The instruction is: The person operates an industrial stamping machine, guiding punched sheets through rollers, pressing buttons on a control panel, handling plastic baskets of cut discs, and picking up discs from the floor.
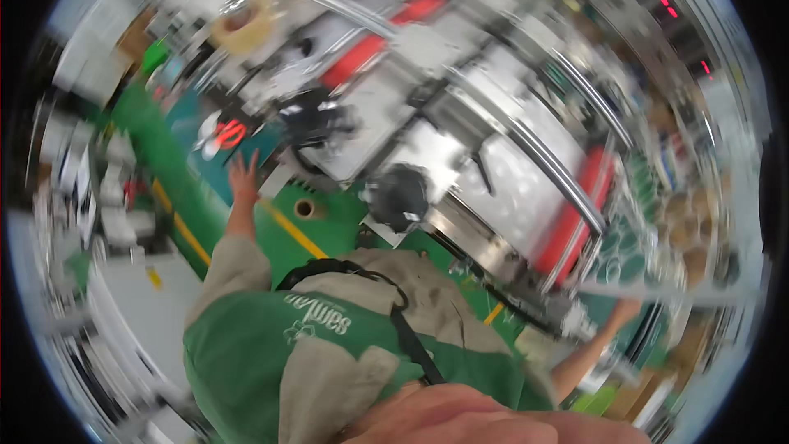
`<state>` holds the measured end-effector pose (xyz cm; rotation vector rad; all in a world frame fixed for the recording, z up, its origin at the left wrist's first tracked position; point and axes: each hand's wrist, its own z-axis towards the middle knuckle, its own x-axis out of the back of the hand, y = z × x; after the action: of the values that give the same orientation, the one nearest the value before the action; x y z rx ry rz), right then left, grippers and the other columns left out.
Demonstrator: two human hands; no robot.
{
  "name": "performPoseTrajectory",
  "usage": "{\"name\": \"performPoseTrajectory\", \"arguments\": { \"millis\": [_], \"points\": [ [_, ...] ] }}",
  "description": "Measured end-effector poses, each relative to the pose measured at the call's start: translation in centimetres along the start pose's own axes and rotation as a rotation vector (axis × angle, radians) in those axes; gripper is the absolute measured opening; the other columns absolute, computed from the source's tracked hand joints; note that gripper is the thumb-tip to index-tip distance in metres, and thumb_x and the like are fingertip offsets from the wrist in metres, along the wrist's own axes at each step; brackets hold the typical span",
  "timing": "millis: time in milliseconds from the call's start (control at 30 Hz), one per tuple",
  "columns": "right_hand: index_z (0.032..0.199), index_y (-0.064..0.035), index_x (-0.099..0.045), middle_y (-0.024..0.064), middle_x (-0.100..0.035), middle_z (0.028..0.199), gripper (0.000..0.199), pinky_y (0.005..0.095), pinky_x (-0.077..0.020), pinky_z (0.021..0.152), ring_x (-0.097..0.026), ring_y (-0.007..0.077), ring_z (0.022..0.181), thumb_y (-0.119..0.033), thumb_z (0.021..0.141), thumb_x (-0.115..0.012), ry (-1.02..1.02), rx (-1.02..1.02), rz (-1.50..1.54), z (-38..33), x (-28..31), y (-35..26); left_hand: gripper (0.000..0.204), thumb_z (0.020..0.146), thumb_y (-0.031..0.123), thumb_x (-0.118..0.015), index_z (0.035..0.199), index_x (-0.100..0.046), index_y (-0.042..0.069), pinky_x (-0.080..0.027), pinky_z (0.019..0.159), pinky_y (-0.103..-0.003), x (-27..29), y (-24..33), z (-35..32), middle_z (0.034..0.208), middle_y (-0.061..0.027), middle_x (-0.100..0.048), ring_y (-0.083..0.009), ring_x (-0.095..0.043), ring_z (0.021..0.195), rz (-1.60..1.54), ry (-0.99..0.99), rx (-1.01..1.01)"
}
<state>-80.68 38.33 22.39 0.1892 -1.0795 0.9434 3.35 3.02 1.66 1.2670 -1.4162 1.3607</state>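
The head view is badly blurred and tilted. The left hand (244, 173) is raised at the left, out from a beige sleeve (234, 267), with its fingers spread and nothing in them. It hangs over the edge of a teal surface (185, 111), near a red-and-white object (222, 133) just to its far left; whether the hand touches anything is not clear. A black object (316, 119) lies to its right on a pale bench, and a brown ring (304, 208) sits on the green floor (156, 148) near the wrist.

The right hand (629, 308) is at the right, at the near end of a long metal machine (493, 156) with red rollers (567, 222). It is beside a grey metal end piece (575, 322); blur hides its fingers, so I cannot tell whether they are spread or closed, or whether they hold anything.

A round black part (399, 193) sits at the machine's near left. A yellow line (292, 230) crosses the floor. A green-and-beige shirt (329, 354) with a black strap (407, 333) fills the near middle.
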Motion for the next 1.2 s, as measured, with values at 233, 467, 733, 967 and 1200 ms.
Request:
{"name": "performPoseTrajectory", "arguments": {
  "millis": [233, 467, 733, 967, 1200],
  "points": [
    [0.103, -0.0007, -0.056, 0.0123, -0.060, 0.094, 0.028, 0.0312, -0.0449, 0.069, -0.057, 0.0215, 0.075, -0.020, 0.084, -0.050, 0.341, 0.264, 0.243, -8.2, -0.9, -14.4, 0.120, 0.045, 0.017, -0.080, 0.135, -0.003, 0.037, -0.023, 0.099, -0.048, 1.4, -0.6, -0.8, 0.142, -0.0141, -0.003, -0.0408, -0.011, 0.127, -0.110, -0.019, 0.065],
    [0.107, -0.0010, -0.053, 0.0097, -0.058, 0.095, 0.027, 0.0283, -0.0438, 0.071, -0.055, 0.0181, 0.079, -0.017, 0.085, -0.049, -0.800, 0.252, 0.658, -23.3, -13.5, -31.4, 0.101, 0.057, 0.036, -0.071, 0.136, -0.009, 0.031, -0.016, 0.100, -0.052, 1.7, -1.9, 0.1, 0.139, -0.0215, -0.006, -0.0454, -0.008, 0.126, -0.212, 0.078, -0.123],
    [0.111, -0.0014, -0.050, 0.0067, -0.056, 0.096, 0.028, 0.0251, -0.0425, 0.073, -0.053, 0.0143, 0.083, -0.013, 0.086, -0.048, -1.708, 0.122, 0.739, -38.0, -21.6, -48.7, 0.088, 0.058, 0.024, -0.064, 0.134, -0.022, 0.009, -0.018, 0.100, -0.052, -0.2, -6.0, 0.5, 0.138, -0.0175, -0.017, -0.0454, -0.013, 0.125, -0.385, 0.176, -0.544],
    [0.114, -0.0013, -0.049, 0.0049, -0.056, 0.095, 0.028, 0.0227, -0.0417, 0.074, -0.052, 0.0113, 0.083, -0.012, 0.088, -0.047, -1.817, -0.002, 0.942, -39.1, -15.5, -68.5, 0.078, 0.063, 0.021, -0.060, 0.132, -0.027, 0.010, -0.010, 0.102, -0.052, -1.7, -7.4, 0.9, 0.140, -0.0180, -0.011, -0.0439, -0.006, 0.127, -0.681, 0.134, -0.558],
    [0.112, -0.0047, -0.050, 0.0073, -0.057, 0.085, 0.027, 0.0231, -0.0434, 0.066, -0.053, 0.0109, 0.075, -0.010, 0.085, -0.050, -1.940, 0.231, 0.431, -44.0, -24.3, -54.8, 0.078, 0.063, 0.022, -0.059, 0.133, -0.025, 0.012, -0.009, 0.102, -0.053, -0.4, -8.7, 1.7, 0.140, -0.0205, -0.004, -0.0450, -0.004, 0.127, -0.808, 0.012, -0.595]
  ]
}}
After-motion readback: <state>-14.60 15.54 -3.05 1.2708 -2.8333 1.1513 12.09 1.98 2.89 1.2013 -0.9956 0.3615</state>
